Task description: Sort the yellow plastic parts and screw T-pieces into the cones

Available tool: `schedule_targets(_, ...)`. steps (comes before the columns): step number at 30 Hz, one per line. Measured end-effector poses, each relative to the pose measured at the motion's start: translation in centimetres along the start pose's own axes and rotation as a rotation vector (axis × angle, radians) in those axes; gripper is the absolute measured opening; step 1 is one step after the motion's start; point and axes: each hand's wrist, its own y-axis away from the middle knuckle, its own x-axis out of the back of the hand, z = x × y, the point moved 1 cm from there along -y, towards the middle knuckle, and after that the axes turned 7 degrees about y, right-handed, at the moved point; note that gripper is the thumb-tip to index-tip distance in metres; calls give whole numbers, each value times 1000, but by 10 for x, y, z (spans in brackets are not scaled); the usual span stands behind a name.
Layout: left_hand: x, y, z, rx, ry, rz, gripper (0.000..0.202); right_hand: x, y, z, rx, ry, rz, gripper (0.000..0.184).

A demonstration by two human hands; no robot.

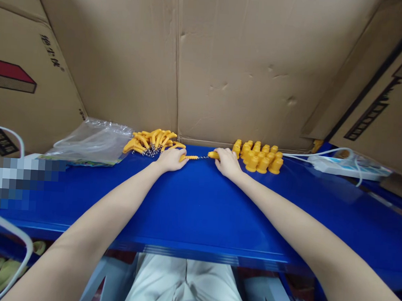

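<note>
My left hand [172, 159] is closed on a small ribbed yellow plastic piece [188, 158] at the far side of the blue table [197, 209]. My right hand [226, 161] pinches another yellow piece [213, 155]. A thin metal chain [202, 157] runs between the two pieces. Just left of my left hand lies a heap of yellow pieces with chains [153, 141]. A group of upright yellow caps [258, 156] stands right of my right hand.
A clear plastic bag [92, 141] lies at the left. A white power strip with cables [343, 166] sits at the right. Cardboard boxes [226, 66] wall in the back and sides. A white cable [12, 234] loops at the lower left.
</note>
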Motion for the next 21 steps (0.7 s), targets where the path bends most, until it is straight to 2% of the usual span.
schedule_targets(8,3,3,6,-33,4,15,37,8,5,-8,52,125,-23,44)
schedule_targets(13,4,4,8,-20,0,-13,36,9,5,-9,117,117,-30,45)
schedule_targets(21,6,4,10,14,-15,-64,39,7,3,-7,75,61,-61,44)
